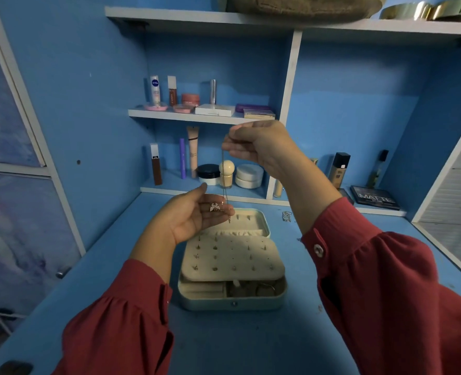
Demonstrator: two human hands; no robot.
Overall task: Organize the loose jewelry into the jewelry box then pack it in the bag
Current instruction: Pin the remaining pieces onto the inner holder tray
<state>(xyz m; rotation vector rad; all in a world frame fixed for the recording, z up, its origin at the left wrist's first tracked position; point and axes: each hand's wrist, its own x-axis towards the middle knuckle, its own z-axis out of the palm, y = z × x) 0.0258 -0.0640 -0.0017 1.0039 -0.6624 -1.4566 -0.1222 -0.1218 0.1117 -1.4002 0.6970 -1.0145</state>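
Note:
An open mint-green jewelry box (232, 301) sits on the blue desk, its cream earring panel (230, 257) studded with several earrings. My right hand (262, 147) is raised above it and pinches the top of a thin chain necklace (224, 171) that hangs straight down. Its sparkly pendant (214, 207) rests in the palm of my left hand (194, 215), which is held palm-up with relaxed fingers just above the box's lid (251, 223). A loose piece of jewelry (286, 215) lies on the desk right of the lid.
Cosmetic bottles, jars and tubes (210, 169) fill the shelves behind the box. A black eyeshadow palette (375, 198) lies at the right back. A brown bag (302, 6) sits on the top shelf. A white cabinet frame (61, 185) borders the desk on the left.

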